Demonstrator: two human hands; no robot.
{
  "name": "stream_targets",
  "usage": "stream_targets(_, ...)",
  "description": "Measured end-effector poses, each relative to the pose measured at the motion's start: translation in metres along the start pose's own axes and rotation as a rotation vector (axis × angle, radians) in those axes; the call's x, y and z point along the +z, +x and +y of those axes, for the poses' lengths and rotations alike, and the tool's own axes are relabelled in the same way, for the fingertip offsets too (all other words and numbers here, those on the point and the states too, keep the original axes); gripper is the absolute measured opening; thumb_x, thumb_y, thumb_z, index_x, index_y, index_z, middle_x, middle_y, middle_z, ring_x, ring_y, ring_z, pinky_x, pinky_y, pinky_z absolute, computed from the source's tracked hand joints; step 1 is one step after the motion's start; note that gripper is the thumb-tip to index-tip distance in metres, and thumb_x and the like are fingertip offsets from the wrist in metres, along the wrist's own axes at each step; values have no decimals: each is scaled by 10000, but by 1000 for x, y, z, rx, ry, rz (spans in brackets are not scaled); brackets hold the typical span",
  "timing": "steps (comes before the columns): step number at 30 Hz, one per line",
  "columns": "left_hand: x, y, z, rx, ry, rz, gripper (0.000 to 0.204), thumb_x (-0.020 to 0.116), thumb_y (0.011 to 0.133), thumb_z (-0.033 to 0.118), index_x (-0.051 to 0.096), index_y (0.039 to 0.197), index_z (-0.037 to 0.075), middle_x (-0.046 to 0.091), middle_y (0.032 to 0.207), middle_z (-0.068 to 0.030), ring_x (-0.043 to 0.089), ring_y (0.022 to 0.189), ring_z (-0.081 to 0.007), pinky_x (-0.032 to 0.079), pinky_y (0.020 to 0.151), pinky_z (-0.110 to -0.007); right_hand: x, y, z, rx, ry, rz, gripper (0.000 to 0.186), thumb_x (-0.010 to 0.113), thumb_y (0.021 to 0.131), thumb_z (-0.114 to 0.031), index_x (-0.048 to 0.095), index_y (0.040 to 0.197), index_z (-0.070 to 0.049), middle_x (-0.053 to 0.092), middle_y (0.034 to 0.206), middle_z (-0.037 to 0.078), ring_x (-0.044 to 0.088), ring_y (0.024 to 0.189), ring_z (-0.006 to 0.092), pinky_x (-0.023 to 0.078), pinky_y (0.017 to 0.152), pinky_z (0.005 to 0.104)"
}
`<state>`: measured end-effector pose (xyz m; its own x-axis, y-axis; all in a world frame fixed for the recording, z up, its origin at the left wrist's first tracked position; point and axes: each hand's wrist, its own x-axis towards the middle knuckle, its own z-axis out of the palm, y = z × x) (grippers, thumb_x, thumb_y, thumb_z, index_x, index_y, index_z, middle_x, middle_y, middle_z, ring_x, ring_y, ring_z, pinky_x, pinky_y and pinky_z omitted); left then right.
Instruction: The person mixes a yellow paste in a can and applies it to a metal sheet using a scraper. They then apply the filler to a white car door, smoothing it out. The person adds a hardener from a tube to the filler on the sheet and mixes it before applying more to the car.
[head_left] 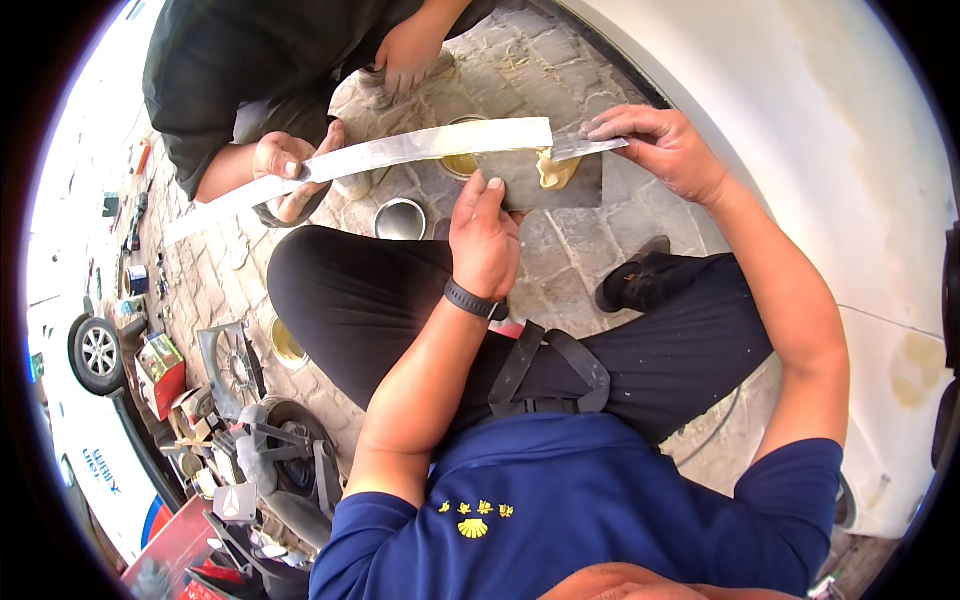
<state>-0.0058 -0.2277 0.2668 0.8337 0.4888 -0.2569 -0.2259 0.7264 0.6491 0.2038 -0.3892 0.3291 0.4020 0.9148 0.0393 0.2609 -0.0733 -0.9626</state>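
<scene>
My left hand (485, 235) grips a flat dark plate (585, 190) bearing a lump of creamy yellow paste (555, 170). My right hand (670, 150) is closed on a thin metal spreader (590, 145), its blade at the paste. A long white strip (420, 145) crosses above the plate, its right end beside the spreader; whether they touch I cannot tell. A co-worker's hand (285, 170) grips this strip at the left, and their other hand (405, 65) hangs higher up. A tin of yellow material (460, 165) is partly hidden behind strip and plate.
An empty metal can (400, 220) and another tin (286, 350) stand on the paving (555, 260). A white car panel (850, 100) curves along the right. Loose wheels (98, 355), a red box (160, 390) and assorted parts crowd the left. My crossed legs (350, 310) lie below my hands.
</scene>
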Motion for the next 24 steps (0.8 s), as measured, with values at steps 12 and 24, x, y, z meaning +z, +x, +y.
stream_targets(12, 2, -3, -7, 89, 71, 31, 262, 501, 1071, 154, 582, 1310, 80, 647, 1259, -2, 595, 1128, -143, 448, 952, -322, -6, -30, 14, -127, -659, 181, 195, 669, 911, 7, 747, 1084, -36, 758, 1038, 112, 722, 918, 251, 569, 828, 318)
stream_targets(24, 4, 1, -23, 65, 118, -42, 277, 480, 1096, 145, 554, 1331, 17, 637, 1280, -59, 604, 1171, -174, 462, 1044, -359, 17, -63, -21, 199, 27, 472, 93, 690, 933, -89, 687, 939, 4, 644, 780, 37, 540, 706, 71, 441, 627, 289)
